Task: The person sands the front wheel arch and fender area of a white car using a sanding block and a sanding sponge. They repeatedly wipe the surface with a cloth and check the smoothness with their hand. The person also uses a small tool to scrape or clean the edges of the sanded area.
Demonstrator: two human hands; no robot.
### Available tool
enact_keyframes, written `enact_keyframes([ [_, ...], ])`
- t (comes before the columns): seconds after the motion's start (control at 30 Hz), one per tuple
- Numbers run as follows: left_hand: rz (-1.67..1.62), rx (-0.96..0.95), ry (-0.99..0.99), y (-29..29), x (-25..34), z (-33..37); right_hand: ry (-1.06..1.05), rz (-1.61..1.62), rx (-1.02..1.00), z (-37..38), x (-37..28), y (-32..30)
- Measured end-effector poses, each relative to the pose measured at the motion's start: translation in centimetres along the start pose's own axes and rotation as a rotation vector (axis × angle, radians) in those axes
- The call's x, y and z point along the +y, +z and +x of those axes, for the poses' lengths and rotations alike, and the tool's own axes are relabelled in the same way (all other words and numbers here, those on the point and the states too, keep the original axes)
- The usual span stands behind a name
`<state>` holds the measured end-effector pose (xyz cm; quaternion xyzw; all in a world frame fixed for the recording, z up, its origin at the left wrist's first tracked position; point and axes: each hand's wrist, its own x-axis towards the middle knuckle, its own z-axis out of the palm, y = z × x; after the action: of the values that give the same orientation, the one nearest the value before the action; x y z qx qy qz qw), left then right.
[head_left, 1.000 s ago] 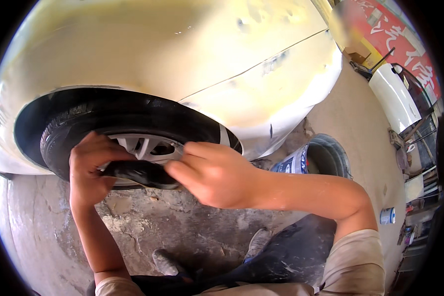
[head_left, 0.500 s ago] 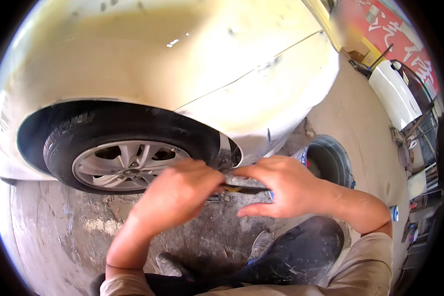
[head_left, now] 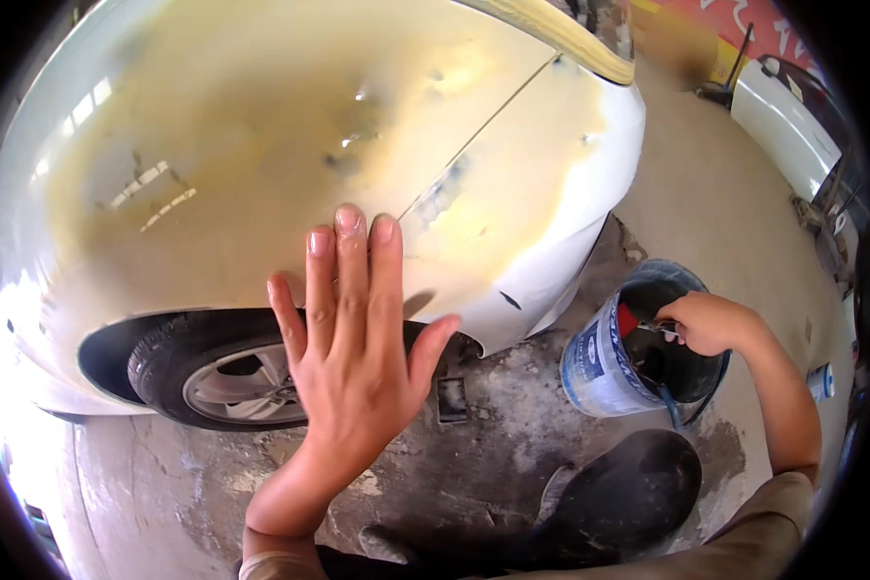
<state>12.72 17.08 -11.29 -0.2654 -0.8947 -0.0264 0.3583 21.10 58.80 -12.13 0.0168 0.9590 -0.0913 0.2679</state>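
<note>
Left hand (head_left: 360,362) spread; right hand (head_left: 703,324), grip unclear, at bucket (head_left: 593,365) right of car wheel (head_left: 232,389): seemingly fetching, next needing careful lifting.

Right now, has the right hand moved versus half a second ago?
Yes. Judged against the car wheel, the right hand has moved right, away from it, from the bucket's left side to its mouth.

The car body (head_left: 290,164) is white, blotched with mustard-beige and small grey spots. Tyre (head_left: 153,372) black, wheel (head_left: 224,389) silver-grey. Bucket (head_left: 592,362) blue and white outside, dark within; object inside (head_left: 627,320) red. Floor (head_left: 512,416) grey, mottled paler.
</note>
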Motion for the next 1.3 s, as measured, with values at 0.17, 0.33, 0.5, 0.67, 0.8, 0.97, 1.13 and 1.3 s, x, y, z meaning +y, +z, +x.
enact_keyframes([
  [0.17,0.182,0.059,0.003,2.9,4.4,4.1,0.185,-0.077,-0.473,6.9,5.0,5.7],
  [0.33,0.059,0.209,0.063,4.3,8.3,9.2,-0.106,-0.202,-0.514,16.2,10.6,16.6],
  [0.5,0.268,0.237,0.032,5.8,11.7,13.0,-0.198,-0.167,-0.559,22.4,15.5,23.2],
  [0.67,0.378,0.266,0.130,6.7,14.0,16.2,-0.113,-0.120,-0.632,22.3,15.8,23.9],
  [0.8,0.382,0.244,0.233,7.2,14.5,16.9,-0.069,-0.089,-0.653,21.2,15.1,24.0],
  [0.97,0.356,0.206,0.368,8.5,13.9,13.9,-0.015,-0.010,-0.665,19.6,14.1,23.2],
  [1.13,-0.025,0.019,0.487,10.3,14.3,7.9,-0.072,0.154,-0.285,13.2,10.8,16.6],
  [1.3,-0.880,-0.245,0.304,9.9,16.0,4.1,0.286,0.734,0.205,4.1,5.9,8.5],
])
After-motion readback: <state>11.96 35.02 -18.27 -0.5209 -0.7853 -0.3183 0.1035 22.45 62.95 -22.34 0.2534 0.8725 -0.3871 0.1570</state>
